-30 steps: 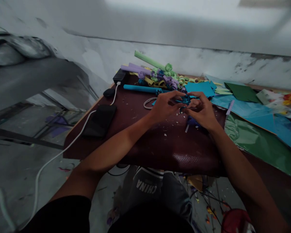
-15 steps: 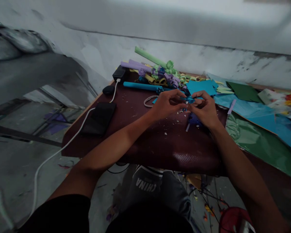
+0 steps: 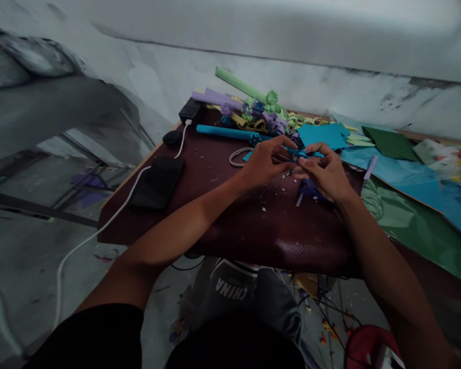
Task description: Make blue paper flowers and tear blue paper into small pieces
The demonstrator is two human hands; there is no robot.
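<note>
Both hands meet over the dark red tabletop (image 3: 230,210), right of its middle. My left hand (image 3: 271,160) pinches the left side of a small blue paper piece (image 3: 300,153). On its other side, my right hand (image 3: 325,166) has thumb and fingers closed on the same piece. Fingers hide much of its shape. Just below my right hand lies a dark blue item (image 3: 310,188) with a pale strip, among small white scraps. A blue paper tube (image 3: 225,132) lies behind my left hand, near a pale loop (image 3: 236,157).
Green and purple paper tubes (image 3: 240,84) and curled paper pieces are piled at the back. Blue sheets (image 3: 320,135) and a green plastic-covered sheet (image 3: 418,230) lie right. A black phone (image 3: 157,183), white cable (image 3: 128,195) and black adapter (image 3: 190,110) are left.
The fingers of both hands have shifted slightly around the blue paper piece, which now sits slightly higher in view. The camera view has moved a little.
</note>
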